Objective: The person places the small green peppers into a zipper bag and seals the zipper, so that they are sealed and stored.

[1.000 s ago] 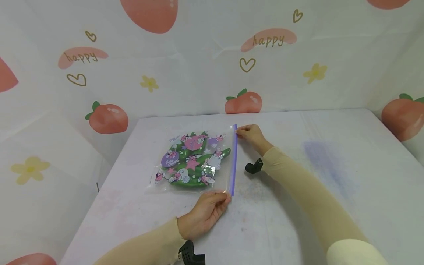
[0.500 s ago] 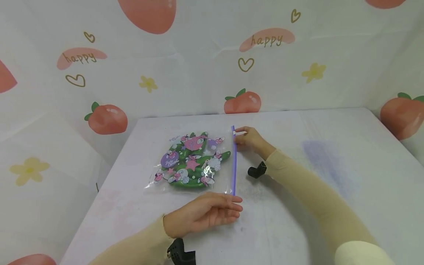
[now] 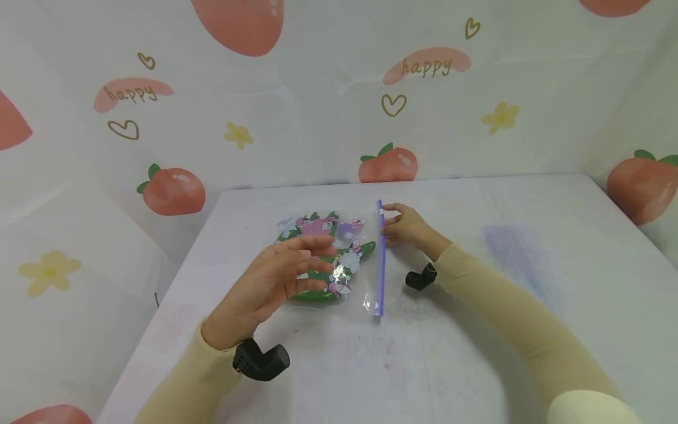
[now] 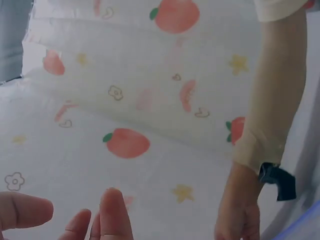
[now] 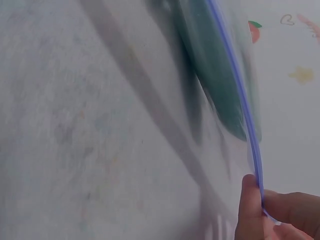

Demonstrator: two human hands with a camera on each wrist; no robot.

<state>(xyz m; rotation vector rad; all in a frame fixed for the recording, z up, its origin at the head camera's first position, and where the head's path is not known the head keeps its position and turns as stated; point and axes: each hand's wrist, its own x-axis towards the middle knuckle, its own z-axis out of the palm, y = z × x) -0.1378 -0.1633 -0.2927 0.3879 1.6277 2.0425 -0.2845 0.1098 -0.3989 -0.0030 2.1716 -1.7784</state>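
Note:
A clear zip bag [image 3: 371, 280] with pink, white and purple cartoon prints lies on the table, its purple zip strip [image 3: 381, 271] along the right side. Long green things [image 3: 309, 295] show through the plastic. My right hand [image 3: 409, 228] is at the strip's far end. In the right wrist view, its thumb and finger [image 5: 248, 210] pinch the strip, with a dark green rounded end [image 5: 220, 80] inside the bag beyond. My left hand [image 3: 267, 282] holds nothing, fingers spread above the bag's left part and hiding some of it. The left wrist view shows its fingertips [image 4: 115, 212] apart.
Black wrist cameras [image 3: 261, 360] sit on both wrists. The white table [image 3: 477, 330] carries a faint blue smudge [image 3: 519, 259] on its right. Behind and at the sides hangs a white cloth [image 3: 318, 100] printed with peaches, flowers and hearts.
My left hand has let go of the strip's near end, spread its fingers and moved left and up over the bag. The bag and my right hand have shifted slightly right.

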